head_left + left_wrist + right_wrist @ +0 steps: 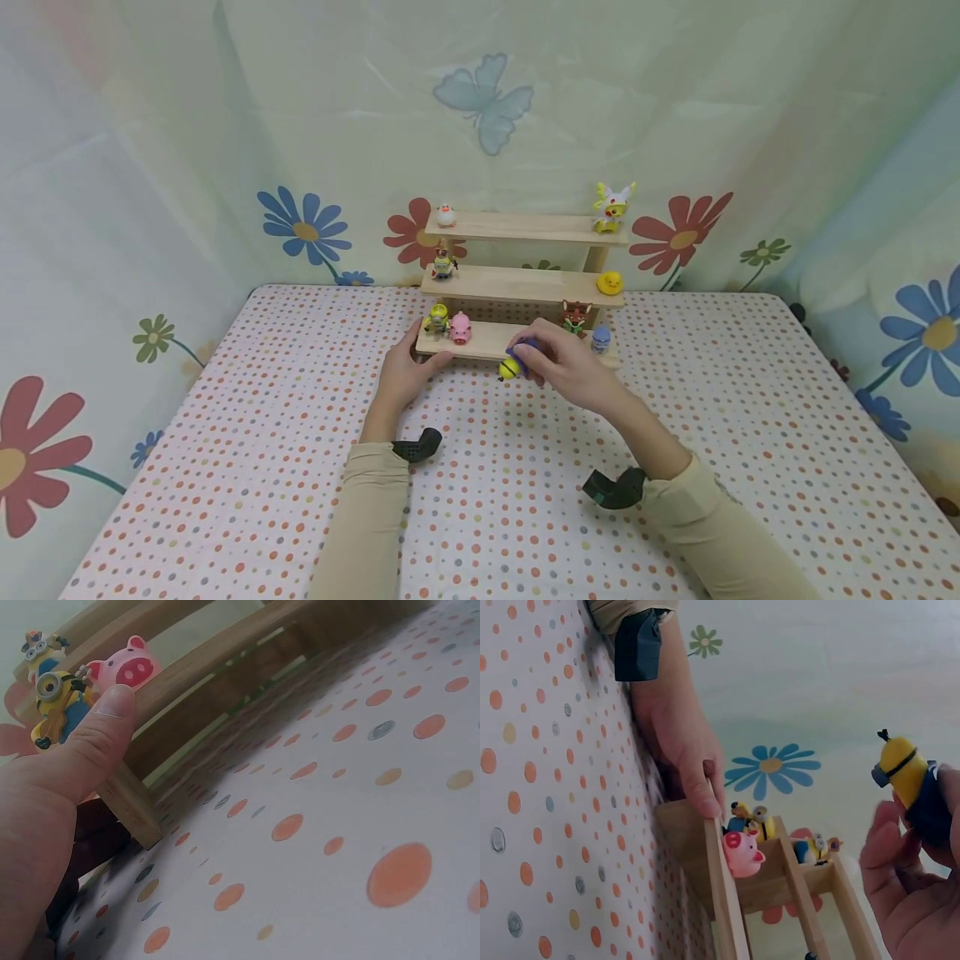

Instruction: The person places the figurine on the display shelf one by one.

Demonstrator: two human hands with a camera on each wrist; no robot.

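My right hand [566, 367] pinches a yellow minion figurine [509, 368] in a dark blue outfit, tilted, in front of the lowest tier of a wooden three-tier shelf [487, 338]. In the right wrist view the figurine's yellow head [900, 759] and black strap stick out from the fingertips. My left hand [402, 372] grips the left end of that lowest tier. Its thumb [105, 731] lies along the front edge in the left wrist view, while its other fingers are hidden. Beside the thumb stand a minion with a guitar [60, 709] and a pink pig [461, 329].
On the lowest tier's right stand a brown fox-like figurine [576, 317] and a small blue figurine [601, 339]. Higher up are another minion [443, 265], a yellow duck [610, 283], a white round figurine [446, 216] and a white-and-yellow figurine [612, 208]. A dotted cloth [495, 517] covers the table.
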